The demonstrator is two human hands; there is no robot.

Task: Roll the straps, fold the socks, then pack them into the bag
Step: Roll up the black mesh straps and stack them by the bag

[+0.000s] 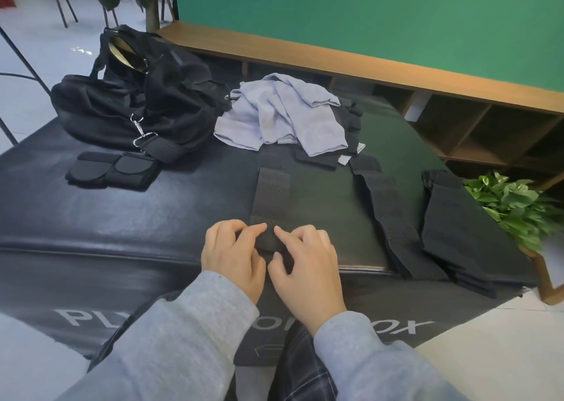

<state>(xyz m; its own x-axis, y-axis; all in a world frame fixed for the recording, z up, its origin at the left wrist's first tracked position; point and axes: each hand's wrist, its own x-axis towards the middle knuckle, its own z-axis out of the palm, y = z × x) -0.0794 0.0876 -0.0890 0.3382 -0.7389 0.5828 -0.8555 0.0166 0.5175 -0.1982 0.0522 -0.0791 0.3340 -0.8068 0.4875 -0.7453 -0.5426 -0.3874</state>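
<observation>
Strap (271, 199) in hand runs as a dark perforated band straight up the frame from both hands, its long axis pointing away from the person toward the pale grey socks (283, 114) heaped at upper centre. Its near end is bunched into a short roll at lower centre, and the left hand (233, 255) and right hand (306, 263) sit side by side on that roll, equally near, each with curled fingers (258, 228) pinching the rolled part, index tips almost meeting over it. Since the free length lies ahead of the fingers, rolling would likely go forward, away from the body. The band's far end disappears under the sock pile, which may drag as the roll climbs. More loose straps (387, 214) lie to the right, some hanging over the front edge of the black padded bench (122, 217); they are near but apart from the one being worked. Two finished-looking rolls (111, 170) rest at middle left, just beside the open black bag (131, 104) in the upper left. Bare padding to the left of the strap gives room for setting a roll down.
</observation>
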